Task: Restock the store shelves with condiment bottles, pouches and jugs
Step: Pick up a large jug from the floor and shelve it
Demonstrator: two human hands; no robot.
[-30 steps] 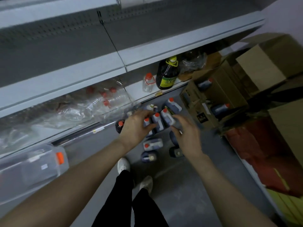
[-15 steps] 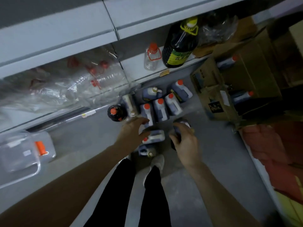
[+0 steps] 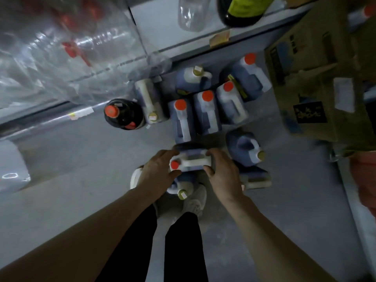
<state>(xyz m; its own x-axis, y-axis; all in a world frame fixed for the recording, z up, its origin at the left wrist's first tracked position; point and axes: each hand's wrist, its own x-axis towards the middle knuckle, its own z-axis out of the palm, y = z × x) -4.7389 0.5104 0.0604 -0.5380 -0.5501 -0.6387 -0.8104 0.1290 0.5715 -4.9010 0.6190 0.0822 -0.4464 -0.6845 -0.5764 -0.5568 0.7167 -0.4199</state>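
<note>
At the upper left a shelf (image 3: 179,37) carries a plastic-wrapped pack (image 3: 61,47) of clear bottles with red caps, too blurred to count. Below it, on the floor (image 3: 81,159), one dark bottle (image 3: 124,117) with a red cap stands at the left end of a cluster of jugs.

Four gold-capped jugs (image 3: 192,78) show: one touching the dark bottle, one at the back, one right of centre and one at the feet. Four red-capped jugs (image 3: 207,112) stand in the middle, three in a touching row and one behind them to the right.

A fifth red-capped one, the jug (image 3: 191,159), sits just in front of that row, cap to the left and handle running right. Whether it rests on the floor or is lifted cannot be told. The left hand (image 3: 156,174) grips its cap end with fingers curled round it. The right hand (image 3: 223,176) grips the other end, fingers curled over the handle's end. Two white shoes (image 3: 195,202) show beneath.

One cardboard box (image 3: 305,78) fills the upper right.
</note>
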